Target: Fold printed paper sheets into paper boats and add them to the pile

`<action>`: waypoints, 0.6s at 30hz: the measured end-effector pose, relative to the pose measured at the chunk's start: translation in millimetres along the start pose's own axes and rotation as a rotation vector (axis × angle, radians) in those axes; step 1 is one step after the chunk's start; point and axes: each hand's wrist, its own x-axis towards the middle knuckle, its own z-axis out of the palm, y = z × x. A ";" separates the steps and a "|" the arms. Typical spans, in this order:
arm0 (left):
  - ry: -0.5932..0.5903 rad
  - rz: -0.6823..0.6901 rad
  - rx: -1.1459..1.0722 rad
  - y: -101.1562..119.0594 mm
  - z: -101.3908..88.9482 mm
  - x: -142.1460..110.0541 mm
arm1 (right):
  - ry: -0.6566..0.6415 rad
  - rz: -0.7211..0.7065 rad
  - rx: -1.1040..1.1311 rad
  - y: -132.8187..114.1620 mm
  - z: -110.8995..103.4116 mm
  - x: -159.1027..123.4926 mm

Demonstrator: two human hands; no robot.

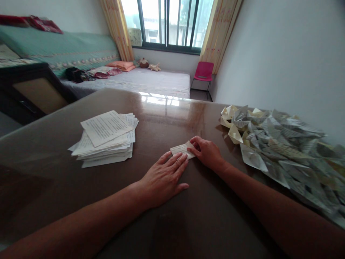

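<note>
A small folded piece of printed paper (180, 148) lies on the brown glossy table (161, 122) between my hands. My left hand (167, 175) rests flat with its fingers stretched out, the fingertips pressing on the paper's near edge. At the paper's right end, my right hand (207, 151) pinches a corner between thumb and fingers. Part of the paper is hidden under the fingers of both hands.
A stack of printed sheets (107, 133) stands to the left on the table. A large heap of folded paper boats (280, 140) covers the right side. Beyond the table are a bed (161, 81), a pink chair (204, 72) and a dark cabinet (35, 93).
</note>
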 end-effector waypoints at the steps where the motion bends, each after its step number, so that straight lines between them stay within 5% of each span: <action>1: -0.015 -0.004 -0.004 0.0 1.1 -0.1 | -0.001 -0.002 0.001 0.0 0.0 0.0; 18: 0.100 -0.001 0.067 2.7 -14.9 -4.0 | 0.003 -0.011 -0.066 -1.7 -1.9 -1.8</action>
